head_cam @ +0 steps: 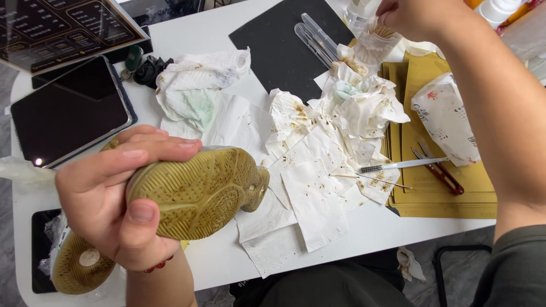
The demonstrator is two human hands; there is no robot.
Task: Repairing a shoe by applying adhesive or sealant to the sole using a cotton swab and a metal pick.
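Gripping a shoe (196, 193) sole-up over the worktop (364, 227), your left hand (111, 199) wraps its olive, ridged, dirt-flecked tread. Your right hand (412, 16) pinches what seems a cotton swab at a small clear cup (372, 42), above stained tissues (318, 153).

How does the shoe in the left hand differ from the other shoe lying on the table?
The held shoe is off the table, clasped in the left hand with its whole sole in view; the other shoe lies at the table's edge, partly hidden behind that hand and beside crumpled plastic. Both show yellowed, ridged soles facing up.
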